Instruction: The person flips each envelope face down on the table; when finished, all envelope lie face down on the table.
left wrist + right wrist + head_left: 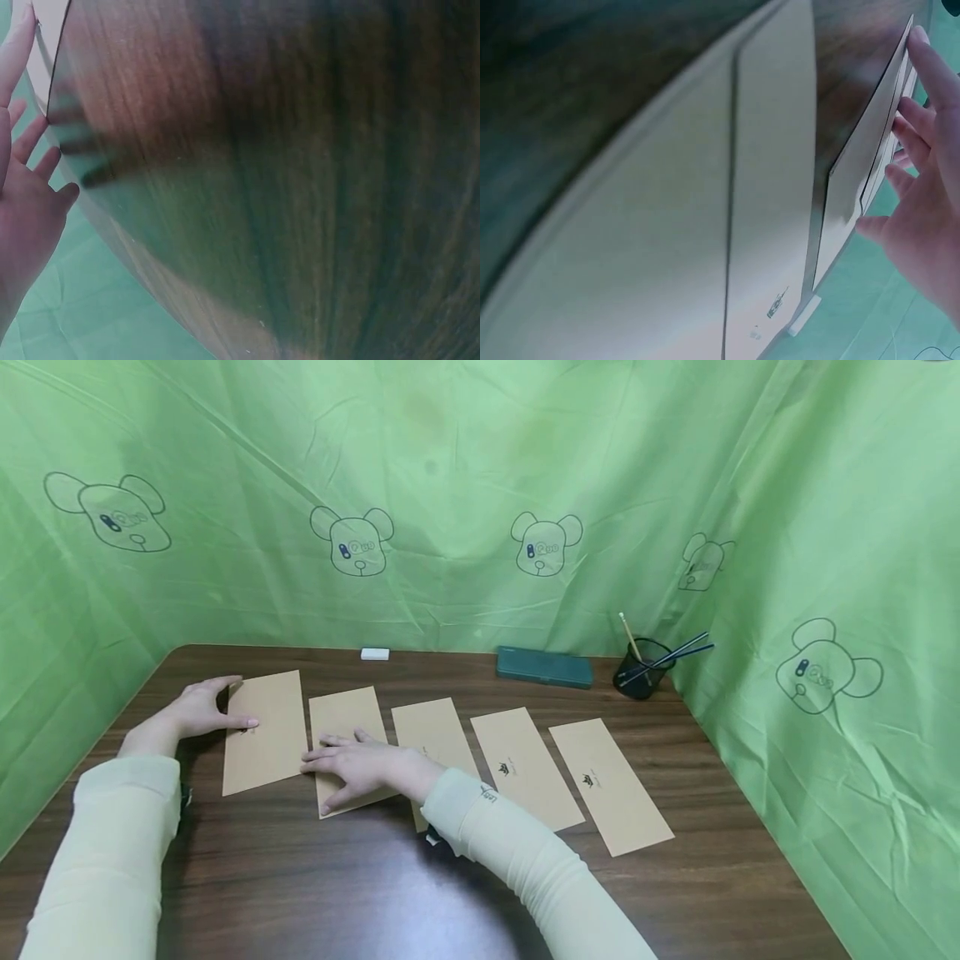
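Several flat tan paper rectangles lie in a row on the table. My left hand (202, 708) is at the leftmost tan rectangle (273, 739), its thumb on top and its fingers at the left and upper edge. In the left wrist view the left hand's fingers (28, 139) look mostly straight. My right hand (360, 767) rests spread over the second tan rectangle (348, 706), fingertips near the first one's right edge. The right forearm partly hides the third tan rectangle (431, 722). Small dark crown prints show on the fourth (528, 777) and fifth (611, 793).
A white eraser-like block (375, 654) lies at the table's back edge. To its right are a flat teal case (543, 667) and a black mesh cup (637, 681) holding pencils. Green curtain (450, 485) surrounds the wooden table (300, 885) at the back and sides.
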`<act>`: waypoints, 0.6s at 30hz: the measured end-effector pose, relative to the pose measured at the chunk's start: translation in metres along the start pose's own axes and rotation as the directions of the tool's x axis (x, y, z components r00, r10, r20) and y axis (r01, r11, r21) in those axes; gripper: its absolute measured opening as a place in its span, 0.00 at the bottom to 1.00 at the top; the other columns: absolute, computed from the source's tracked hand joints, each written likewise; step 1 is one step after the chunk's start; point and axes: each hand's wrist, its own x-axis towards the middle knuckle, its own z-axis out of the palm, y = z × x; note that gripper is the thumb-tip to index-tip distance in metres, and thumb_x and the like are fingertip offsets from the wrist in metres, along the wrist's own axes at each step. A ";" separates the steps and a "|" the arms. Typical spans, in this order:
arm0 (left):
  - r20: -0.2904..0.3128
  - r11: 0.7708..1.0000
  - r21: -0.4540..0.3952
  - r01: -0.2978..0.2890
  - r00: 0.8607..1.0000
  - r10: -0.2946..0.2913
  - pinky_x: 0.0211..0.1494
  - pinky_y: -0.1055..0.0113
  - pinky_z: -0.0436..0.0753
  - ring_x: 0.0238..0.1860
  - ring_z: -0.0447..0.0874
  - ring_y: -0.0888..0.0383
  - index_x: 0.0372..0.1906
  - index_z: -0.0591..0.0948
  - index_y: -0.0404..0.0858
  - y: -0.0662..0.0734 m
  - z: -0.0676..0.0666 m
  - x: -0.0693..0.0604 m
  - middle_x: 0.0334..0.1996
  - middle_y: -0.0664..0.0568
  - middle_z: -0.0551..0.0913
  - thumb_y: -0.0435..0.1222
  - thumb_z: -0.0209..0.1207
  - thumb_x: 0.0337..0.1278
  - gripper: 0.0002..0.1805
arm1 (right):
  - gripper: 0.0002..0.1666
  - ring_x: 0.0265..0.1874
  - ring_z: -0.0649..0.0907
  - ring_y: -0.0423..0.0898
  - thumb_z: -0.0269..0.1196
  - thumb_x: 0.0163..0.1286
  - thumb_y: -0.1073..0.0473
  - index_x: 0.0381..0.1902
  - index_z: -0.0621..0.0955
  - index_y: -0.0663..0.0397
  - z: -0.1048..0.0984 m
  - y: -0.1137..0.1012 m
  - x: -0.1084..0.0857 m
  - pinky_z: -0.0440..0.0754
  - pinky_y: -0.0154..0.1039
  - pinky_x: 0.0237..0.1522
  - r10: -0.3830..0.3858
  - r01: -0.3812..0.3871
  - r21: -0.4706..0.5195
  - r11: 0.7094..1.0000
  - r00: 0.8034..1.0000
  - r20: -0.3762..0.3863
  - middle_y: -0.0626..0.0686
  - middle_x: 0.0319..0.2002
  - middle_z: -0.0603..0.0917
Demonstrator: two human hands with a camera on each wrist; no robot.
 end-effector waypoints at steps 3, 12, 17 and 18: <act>-0.004 1.000 -0.029 0.001 1.000 -0.001 0.61 0.30 0.51 0.63 0.46 0.22 0.69 0.55 0.26 0.000 -0.001 0.001 0.63 0.21 0.54 0.57 0.67 0.43 0.57 | 0.47 0.74 0.42 0.37 0.54 0.56 0.24 0.71 0.55 0.22 0.000 0.001 -0.001 0.45 0.55 0.72 0.000 0.000 0.012 1.000 1.000 0.001 0.28 0.72 0.49; 0.052 0.995 -0.094 0.032 0.998 -0.027 0.56 0.27 0.53 0.61 0.42 0.19 0.67 0.56 0.27 0.006 -0.012 0.001 0.62 0.21 0.52 0.55 0.66 0.47 0.52 | 0.46 0.73 0.44 0.36 0.53 0.55 0.23 0.71 0.57 0.22 0.000 0.000 -0.003 0.45 0.55 0.72 -0.009 0.008 0.044 0.999 1.000 0.007 0.27 0.72 0.51; 0.038 0.990 -0.139 0.037 0.999 -0.032 0.57 0.29 0.54 0.62 0.43 0.23 0.66 0.59 0.28 0.006 -0.014 0.003 0.60 0.23 0.57 0.49 0.66 0.50 0.45 | 0.45 0.74 0.43 0.36 0.54 0.56 0.23 0.70 0.58 0.21 -0.001 -0.001 -0.003 0.44 0.55 0.72 -0.010 0.009 0.063 0.998 1.000 0.020 0.27 0.71 0.51; 0.028 0.987 -0.157 0.033 0.999 -0.029 0.57 0.30 0.54 0.62 0.43 0.24 0.65 0.59 0.28 0.005 -0.014 0.003 0.59 0.23 0.58 0.45 0.66 0.52 0.43 | 0.45 0.74 0.43 0.36 0.54 0.56 0.24 0.70 0.58 0.22 0.000 -0.001 -0.003 0.44 0.55 0.72 -0.010 0.009 0.064 0.998 1.000 0.022 0.27 0.71 0.51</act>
